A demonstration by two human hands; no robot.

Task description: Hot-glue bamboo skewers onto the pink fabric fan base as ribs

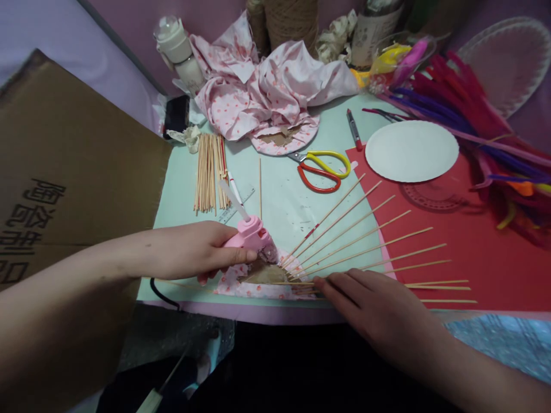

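Note:
My left hand point(215, 249) is closed around a pink hot glue gun point(253, 232) with a whitish glue stick jutting from its back. The glue gun is over a half-round piece covered in floral cloth point(235, 287), with bare cardboard in its middle. Several thin wooden sticks point(353, 238) fan out to the right from that piece; one has a red mark. My right hand point(365, 298) lies low over the lower sticks, its fingertips closed on a wooden stick point(297, 283) that reaches onto the cardboard. The thumb is mostly hidden.
Behind lie a stick bundle point(206, 175), scissors point(321, 169), crumpled floral cloth point(275, 86) and a pen point(354, 129). A white paper plate point(411, 150) sits on red paper point(451, 246), near colourful pipe cleaners point(465, 109). A cardboard box point(77, 172) stands left; a black cord point(161, 293) hangs over the edge.

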